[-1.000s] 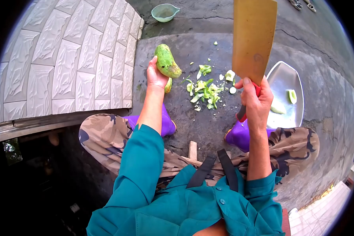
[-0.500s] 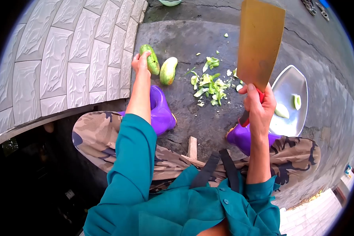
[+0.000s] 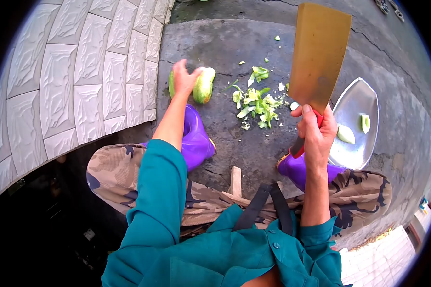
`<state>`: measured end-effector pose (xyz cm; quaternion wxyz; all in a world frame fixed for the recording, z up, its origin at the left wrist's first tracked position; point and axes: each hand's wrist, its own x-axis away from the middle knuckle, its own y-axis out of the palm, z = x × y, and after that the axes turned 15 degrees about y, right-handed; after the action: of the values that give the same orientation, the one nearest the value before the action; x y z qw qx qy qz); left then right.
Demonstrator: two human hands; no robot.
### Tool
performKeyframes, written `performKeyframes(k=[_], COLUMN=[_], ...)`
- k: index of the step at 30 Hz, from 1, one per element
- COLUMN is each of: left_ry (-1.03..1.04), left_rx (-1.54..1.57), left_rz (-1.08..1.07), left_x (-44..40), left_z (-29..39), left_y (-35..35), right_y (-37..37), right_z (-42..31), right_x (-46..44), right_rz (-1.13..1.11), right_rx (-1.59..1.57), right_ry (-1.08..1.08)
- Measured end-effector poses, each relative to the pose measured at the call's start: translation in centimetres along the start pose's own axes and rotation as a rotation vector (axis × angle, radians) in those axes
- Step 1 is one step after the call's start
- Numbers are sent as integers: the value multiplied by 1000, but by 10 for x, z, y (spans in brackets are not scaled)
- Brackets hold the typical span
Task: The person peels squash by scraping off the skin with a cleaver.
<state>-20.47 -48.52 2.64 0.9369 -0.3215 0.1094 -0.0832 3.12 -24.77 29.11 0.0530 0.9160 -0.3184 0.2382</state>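
Note:
My left hand [image 3: 184, 79] is over two green gourds on the concrete, its fingers apart. It partly covers the left gourd [image 3: 172, 85], and its fingertips reach the top of the paler right gourd [image 3: 204, 87]. In my right hand [image 3: 316, 131] is a large cleaver [image 3: 319, 57], held by its red and black handle with the broad blade pointing away from me. Green peelings [image 3: 259, 105] lie scattered between my hands. On the right, a metal tray [image 3: 353, 152] holds two pale green pieces, one of them [image 3: 345, 134] near its left side.
A pale tiled wall [image 3: 86, 71] rises on the left. My purple boots [image 3: 194, 138] stand on the concrete, with a small wooden piece [image 3: 235, 181] between my legs. A pair of shoes [image 3: 390, 8] is at the far right.
My left hand has set the darker gourd down beside the wall, let it go and moved toward the paler gourd. The cleaver stays raised in my right hand. The view has shifted.

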Motion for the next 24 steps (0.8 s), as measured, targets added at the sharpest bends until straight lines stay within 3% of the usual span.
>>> performKeyframes(k=[1, 3, 7, 9, 10, 11, 13, 14, 15, 16, 20, 22, 24], left_ry=[2, -164, -182, -320, -435, -419, -624, -606, -595, -570, -429, -230, -231], left_rx=[-3, -395, -504, -142, 253, 251, 1046, 1174, 1180, 1243, 1284, 1220, 1189], left_rz=[-1, -542, -470, -385, -360, -360, -357, -386, -390, -453, -702, -814, -769], left_x=[2, 13, 33, 37, 41, 42, 51, 53, 53, 52, 48, 46, 52], left_z=[14, 37, 38, 22, 20, 21, 43, 54, 72, 93, 148, 169, 177], left_y=[4, 7, 21, 21, 18, 17, 6, 4, 0, -3, -4, -5, -4], right_y=[0, 3, 2, -2, -5, -6, -4, -2, 0, 2, -5, -1, 0], right_z=[0, 0, -3, -4, 1, 5, 12, 14, 18, 26, 33, 38, 39], right_x=[0, 2, 7, 8, 4, -1, -3, -2, -3, -7, -1, 3, 6], right_rz=[-5, 13, 76, 73, 58, 43, 10, 3, -3, 31, 131, 149, 178], right_rx=[-6, -19, -28, -36, 27, 86, 30, 53, 76, 139, 672, 728, 774], right_ry=[4, -64, -250, -178, -115, -58, -31, -12, -1, -136, -294, -478, -608])
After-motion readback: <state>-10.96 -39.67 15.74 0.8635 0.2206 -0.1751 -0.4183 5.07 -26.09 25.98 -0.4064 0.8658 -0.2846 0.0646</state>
